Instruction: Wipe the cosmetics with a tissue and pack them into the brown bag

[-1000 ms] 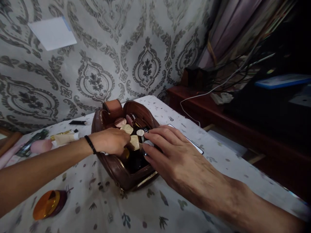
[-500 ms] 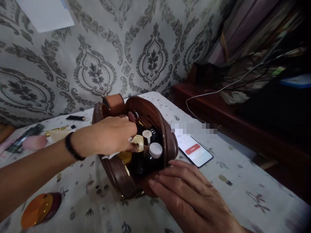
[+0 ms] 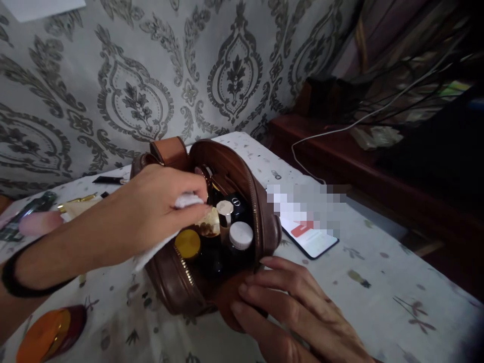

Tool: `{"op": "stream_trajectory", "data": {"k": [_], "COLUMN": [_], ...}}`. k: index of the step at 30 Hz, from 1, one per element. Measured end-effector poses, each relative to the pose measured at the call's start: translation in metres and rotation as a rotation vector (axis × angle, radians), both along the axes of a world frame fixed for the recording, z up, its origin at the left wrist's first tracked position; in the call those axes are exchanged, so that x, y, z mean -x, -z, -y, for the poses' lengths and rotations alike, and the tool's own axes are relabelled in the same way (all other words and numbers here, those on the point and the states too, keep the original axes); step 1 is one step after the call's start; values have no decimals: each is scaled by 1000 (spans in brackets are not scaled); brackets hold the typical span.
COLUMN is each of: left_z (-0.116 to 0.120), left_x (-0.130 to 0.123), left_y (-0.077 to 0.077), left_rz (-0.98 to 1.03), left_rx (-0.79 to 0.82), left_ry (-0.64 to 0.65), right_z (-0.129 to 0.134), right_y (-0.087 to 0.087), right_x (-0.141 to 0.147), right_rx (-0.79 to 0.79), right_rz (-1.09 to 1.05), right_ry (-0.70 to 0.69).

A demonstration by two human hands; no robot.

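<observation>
A brown leather toiletry bag (image 3: pixel 170 285) stands unzipped on the patterned cloth. Inside it are a white-capped bottle (image 3: pixel 241 235), a yellow-lidded container (image 3: pixel 188 244), a bottle with a faceted pale cap (image 3: pixel 225 209) and a black box (image 3: pixel 237 203). My left hand (image 3: pixel 155 206) is over the bag's left side, closed on a crumpled white wipe (image 3: pixel 189 200). The wipe's other end hangs below the palm. At the front right, my right hand (image 3: pixel 298 307) grips the bag's lowered flap, fingertips on its edge; the thumb is hidden.
A lit phone (image 3: pixel 315 242) lies right of the bag. An orange-lidded jar (image 3: pixel 47 335) is at the front left. A pink item (image 3: pixel 40 223) and a black tube (image 3: pixel 108 180) lie farther left. A dark red wooden surface (image 3: pixel 321 136) with cables borders the right.
My left hand has lifted and drawn back slightly from inside the bag, showing more of the wipe and the yellow lid. My right hand stays at the flap. The view has shifted a little.
</observation>
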State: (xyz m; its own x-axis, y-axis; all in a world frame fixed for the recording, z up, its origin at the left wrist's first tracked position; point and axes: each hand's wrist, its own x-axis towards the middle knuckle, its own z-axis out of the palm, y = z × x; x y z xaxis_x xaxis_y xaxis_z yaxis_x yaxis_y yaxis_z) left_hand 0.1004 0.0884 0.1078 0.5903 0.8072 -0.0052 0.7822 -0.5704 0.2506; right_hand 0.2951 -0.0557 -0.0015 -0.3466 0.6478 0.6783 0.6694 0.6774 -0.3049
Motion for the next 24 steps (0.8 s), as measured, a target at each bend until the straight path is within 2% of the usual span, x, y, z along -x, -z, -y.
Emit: {"op": "stream_trajectory", "data": {"k": [4, 7, 10, 13, 17, 22, 24], "left_z": [9, 18, 32, 50, 77, 113, 126], "left_x": [-5, 0, 15, 39, 79, 130, 150], "left_y": [-6, -14, -21, -20, 1, 46, 62], "left_rz": [479, 722, 869, 903, 855, 762, 725], "left_rx": [-148, -203, -188, -127, -46, 99, 42], "left_ry": [-48, -140, -232, -332, -510, -778, -815], "right_z": [-2, 0, 3, 5, 8, 17, 21], "right_y": [-7, -11, -9, -7, -11, -20, -22], "right_x": [0, 1, 3, 6, 9, 14, 18], "right_rx": [14, 26, -16, -58, -98, -144, -173], "right_rz": [8, 16, 19, 30, 17, 14, -5], "right_ry": [-38, -56, -34, 6, 30, 42, 31]}}
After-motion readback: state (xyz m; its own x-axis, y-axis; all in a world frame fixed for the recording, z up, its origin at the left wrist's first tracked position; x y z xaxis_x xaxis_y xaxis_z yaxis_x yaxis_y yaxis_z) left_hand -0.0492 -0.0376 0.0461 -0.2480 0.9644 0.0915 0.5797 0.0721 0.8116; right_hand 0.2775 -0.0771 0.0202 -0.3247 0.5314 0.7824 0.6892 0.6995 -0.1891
